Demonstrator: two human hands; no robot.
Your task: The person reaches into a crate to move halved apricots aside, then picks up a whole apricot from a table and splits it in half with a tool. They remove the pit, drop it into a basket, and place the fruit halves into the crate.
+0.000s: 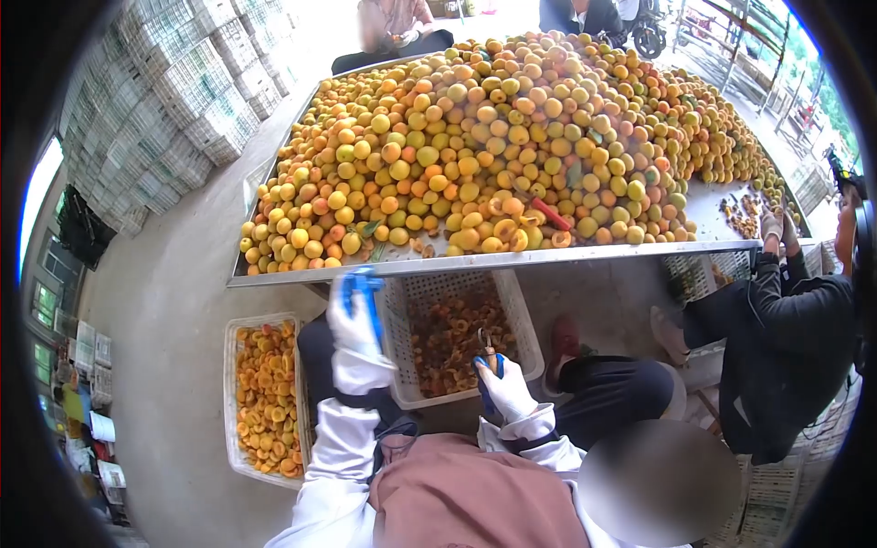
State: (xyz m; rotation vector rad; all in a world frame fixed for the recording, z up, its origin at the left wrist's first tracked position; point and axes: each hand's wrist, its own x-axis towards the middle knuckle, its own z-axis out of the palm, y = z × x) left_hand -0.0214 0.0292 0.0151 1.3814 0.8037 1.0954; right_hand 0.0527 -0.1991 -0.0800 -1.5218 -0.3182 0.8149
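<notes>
Right hand (507, 388), white-gloved, grips a small blue-handled metal tool (485, 352) over the white slatted plastic crate (528, 338) of brownish pits. Left hand (352, 320) at the grey metal tabletop (594, 254) near edge is blurred, so its grip is unclear. The floor crate of orange cut halves (265, 402) is part-filled. The huge heap of whole yellow-orange apricots (493, 137) is uncut, so most is left.

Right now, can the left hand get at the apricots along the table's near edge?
Probably yes. The left hand is up just under the table edge, apricots lie right above, nothing between. It grips a blurred blue object, though.
</notes>
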